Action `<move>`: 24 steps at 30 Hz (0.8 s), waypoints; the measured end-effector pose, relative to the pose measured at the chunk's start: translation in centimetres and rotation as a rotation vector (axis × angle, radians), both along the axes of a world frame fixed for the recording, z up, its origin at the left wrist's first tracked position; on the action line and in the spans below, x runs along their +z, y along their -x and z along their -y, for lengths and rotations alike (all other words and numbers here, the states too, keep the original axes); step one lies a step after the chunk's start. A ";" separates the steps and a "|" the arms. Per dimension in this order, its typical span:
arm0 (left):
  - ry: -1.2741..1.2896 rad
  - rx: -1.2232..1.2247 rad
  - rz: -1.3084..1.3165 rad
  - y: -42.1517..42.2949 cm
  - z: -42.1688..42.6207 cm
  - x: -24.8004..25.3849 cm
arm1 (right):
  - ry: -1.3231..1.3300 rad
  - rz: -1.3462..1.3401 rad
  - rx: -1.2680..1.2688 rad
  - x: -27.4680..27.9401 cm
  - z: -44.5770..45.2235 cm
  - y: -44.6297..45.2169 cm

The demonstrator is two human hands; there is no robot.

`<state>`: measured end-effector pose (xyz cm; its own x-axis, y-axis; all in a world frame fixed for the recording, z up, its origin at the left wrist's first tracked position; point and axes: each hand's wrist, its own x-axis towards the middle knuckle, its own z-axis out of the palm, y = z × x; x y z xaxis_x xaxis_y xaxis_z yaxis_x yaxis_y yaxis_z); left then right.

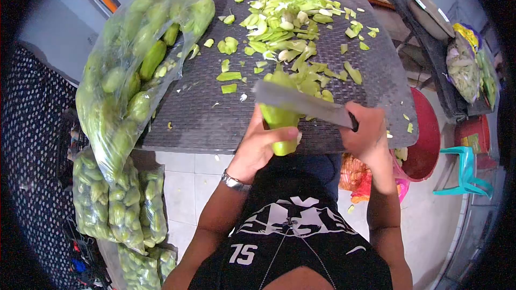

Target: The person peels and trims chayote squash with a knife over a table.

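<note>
My left hand (259,144) is wrapped round a long, pale green vegetable (280,123), its kind unclear, held over the near edge of the dark woven-pattern table (204,123). In my right hand (364,131) is a knife (303,102) with a broad blade and dark handle, slightly blurred. The blade lies across the vegetable's upper part, and hides some of it; I cannot tell how deep it sits. Just beyond, a heap of green slices and peelings (293,21) spreads over the table, with loose bits around it.
A clear plastic bag of green vegetables (115,80) leans over the table's left side. More filled bags (126,209) stand on the floor below it. At the right are a red tub (424,139), a teal stool (463,174) and a dark shelf (430,56) with bagged vegetables (463,67).
</note>
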<state>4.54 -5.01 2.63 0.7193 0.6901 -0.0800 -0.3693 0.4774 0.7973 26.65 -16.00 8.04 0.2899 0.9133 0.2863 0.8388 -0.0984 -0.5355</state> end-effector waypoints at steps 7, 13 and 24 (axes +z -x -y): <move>-0.180 0.175 -0.204 -1.6 0.4 -0.8 | 0.108 0.252 0.069 0.6 -0.1 2.3; -0.776 0.211 -0.490 -1.7 0.5 -2.2 | 0.051 0.357 0.111 -0.8 -1.2 2.5; -0.658 0.083 -0.683 -0.8 4.0 3.1 | 0.122 0.242 -0.095 -4.5 -4.8 -5.5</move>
<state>5.39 -9.03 5.78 0.6077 0.7931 -0.0418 0.2630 -0.1513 0.9529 32.19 -11.24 3.52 0.3127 0.9170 0.2477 0.9247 -0.2342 -0.3003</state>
